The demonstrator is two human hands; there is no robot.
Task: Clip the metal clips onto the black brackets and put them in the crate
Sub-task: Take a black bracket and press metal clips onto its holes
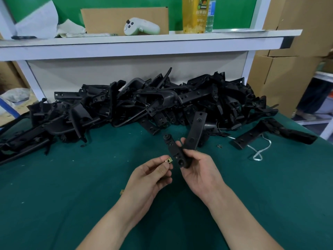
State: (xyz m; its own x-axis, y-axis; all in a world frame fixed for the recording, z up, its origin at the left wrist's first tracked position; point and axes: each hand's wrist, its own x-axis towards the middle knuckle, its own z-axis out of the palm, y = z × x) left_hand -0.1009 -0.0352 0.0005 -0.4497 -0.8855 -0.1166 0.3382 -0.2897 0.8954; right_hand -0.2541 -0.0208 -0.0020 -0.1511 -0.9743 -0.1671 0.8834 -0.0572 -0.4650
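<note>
Left hand (151, 175) pinches brass clip (169, 160); right hand (200, 170) grips black bracket (196, 127). Yellow bottle (193, 22) label unreadable.

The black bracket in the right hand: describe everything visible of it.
The black bracket looks like matt moulded plastic, forked into two arms: a short one up-left ending in a round boss, a long flat strap up-right with holes. The right hand grips its lower end and holds it upright above the green table mat. The brass-coloured metal clip, pinched in the left hand, sits right beside its lower left edge; contact cannot be told.
</note>
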